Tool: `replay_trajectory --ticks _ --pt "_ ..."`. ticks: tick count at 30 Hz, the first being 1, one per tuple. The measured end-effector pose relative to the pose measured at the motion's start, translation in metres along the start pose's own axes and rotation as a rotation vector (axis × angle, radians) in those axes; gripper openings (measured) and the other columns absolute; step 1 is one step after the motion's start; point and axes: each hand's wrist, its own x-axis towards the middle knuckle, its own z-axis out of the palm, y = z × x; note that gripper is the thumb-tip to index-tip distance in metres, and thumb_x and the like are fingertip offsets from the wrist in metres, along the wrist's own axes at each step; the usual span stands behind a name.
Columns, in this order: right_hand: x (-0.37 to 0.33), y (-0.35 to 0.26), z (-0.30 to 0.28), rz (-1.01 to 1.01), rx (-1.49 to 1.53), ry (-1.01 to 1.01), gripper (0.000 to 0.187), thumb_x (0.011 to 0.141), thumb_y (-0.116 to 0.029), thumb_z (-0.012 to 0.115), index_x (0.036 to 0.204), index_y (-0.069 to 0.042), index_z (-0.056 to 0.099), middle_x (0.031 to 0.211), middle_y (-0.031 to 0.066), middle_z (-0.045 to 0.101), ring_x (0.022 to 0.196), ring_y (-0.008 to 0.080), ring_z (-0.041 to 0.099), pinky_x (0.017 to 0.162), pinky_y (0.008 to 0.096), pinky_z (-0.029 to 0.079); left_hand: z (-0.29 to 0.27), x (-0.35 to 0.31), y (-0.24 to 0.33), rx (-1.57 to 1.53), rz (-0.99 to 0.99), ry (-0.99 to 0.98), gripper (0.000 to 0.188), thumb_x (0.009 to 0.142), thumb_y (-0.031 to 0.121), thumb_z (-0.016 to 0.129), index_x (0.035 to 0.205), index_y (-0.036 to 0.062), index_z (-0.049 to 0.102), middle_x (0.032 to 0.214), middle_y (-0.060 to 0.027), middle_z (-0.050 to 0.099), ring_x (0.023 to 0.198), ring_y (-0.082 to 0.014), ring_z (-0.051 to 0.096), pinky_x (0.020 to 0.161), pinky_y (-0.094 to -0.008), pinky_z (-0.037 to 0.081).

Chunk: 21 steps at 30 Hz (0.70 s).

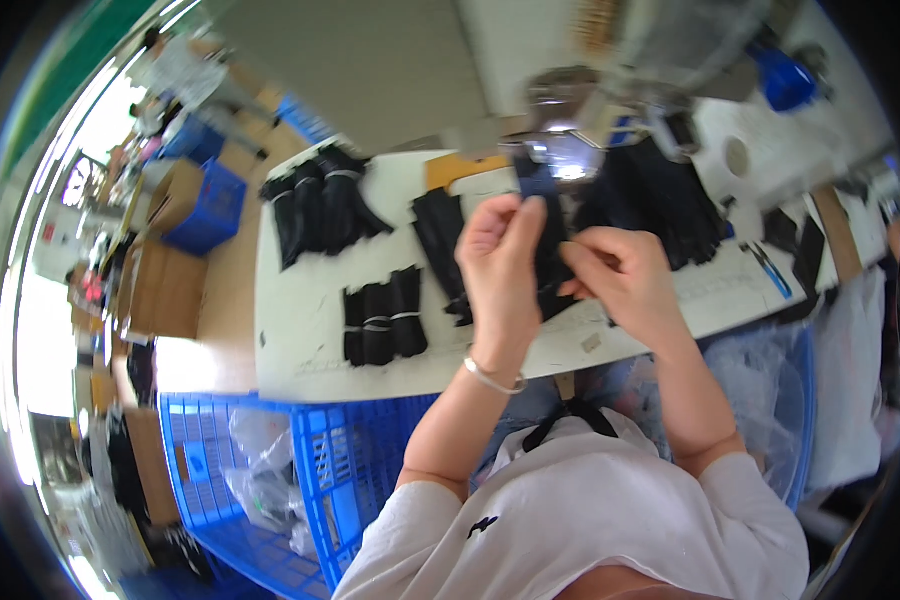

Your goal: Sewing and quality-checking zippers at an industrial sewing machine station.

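Note:
In front of me, above the white table point(295, 325), a black fabric strip point(550, 235) hangs between my hands. My left hand point(500, 260), with a bangle on its wrist, is closed, thumb pressed to fingers at the upper part of the strip. The fingertips of my right hand point(625, 275) pinch together at the strip's lower right edge. Just left of my left hand lies a loose stack of black strips point(438, 240). Beyond my right hand spreads a larger pile of black pieces point(655, 195). Exactly where the fingertips meet the cloth is blurred.
Tied black bundles point(325, 205) lie at the table's far left, smaller tied ones point(380, 318) nearer me. A shiny lit machine part point(567, 158) stands behind my hands. A blue cutter point(772, 272) lies right. Blue crates point(320, 480) holding plastic bags stand below the front edge.

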Motion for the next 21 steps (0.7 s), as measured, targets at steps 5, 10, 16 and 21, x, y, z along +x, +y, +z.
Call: replay_trajectory --ticks 5,10,16,21 --pt "-0.007 0.019 0.006 -0.017 -0.132 0.075 0.017 0.09 -0.013 0.06 0.085 0.002 0.064 0.063 -0.0031 0.051 0.055 0.003 0.05 0.05 0.0206 0.044 -0.006 -0.006 0.0 0.358 0.296 0.039 0.006 0.083 0.006 0.065 0.081 0.0045 0.059 0.076 0.0035 0.056 0.07 -0.0029 0.048 0.062 -0.0197 0.042" --pt "0.001 0.029 0.0 -0.027 -0.284 0.141 0.022 0.095 -0.021 0.055 0.094 -0.001 0.065 0.065 -0.0013 0.056 0.057 0.0023 0.047 0.05 0.0179 0.034 -0.007 -0.018 0.012 0.15 0.005 -0.06 0.011 0.085 0.006 0.063 0.082 0.0028 0.053 0.073 0.0003 0.056 0.058 -0.0024 0.048 0.046 -0.0195 0.042" --pt "0.002 0.021 -0.001 -0.065 -0.232 0.095 0.021 0.094 -0.019 0.057 0.093 0.001 0.063 0.07 -0.0031 0.055 0.057 0.0023 0.047 0.05 0.017 0.036 -0.016 -0.023 0.021 0.012 -0.157 -0.161 0.011 0.089 0.01 0.061 0.082 0.0017 0.056 0.068 -0.0031 0.059 0.048 -0.0105 0.059 0.042 -0.0212 0.046" --pt "-0.003 0.008 -0.006 -0.033 -0.17 -0.007 0.022 0.092 -0.016 0.059 0.076 0.0 0.06 0.059 -0.0037 0.05 0.054 0.0013 0.049 0.049 0.0182 0.039 -0.019 -0.019 0.031 0.007 -0.401 -0.215 0.012 0.089 0.015 0.062 0.093 0.0045 0.057 0.077 -0.0032 0.058 0.057 -0.0132 0.062 0.046 -0.0232 0.048"
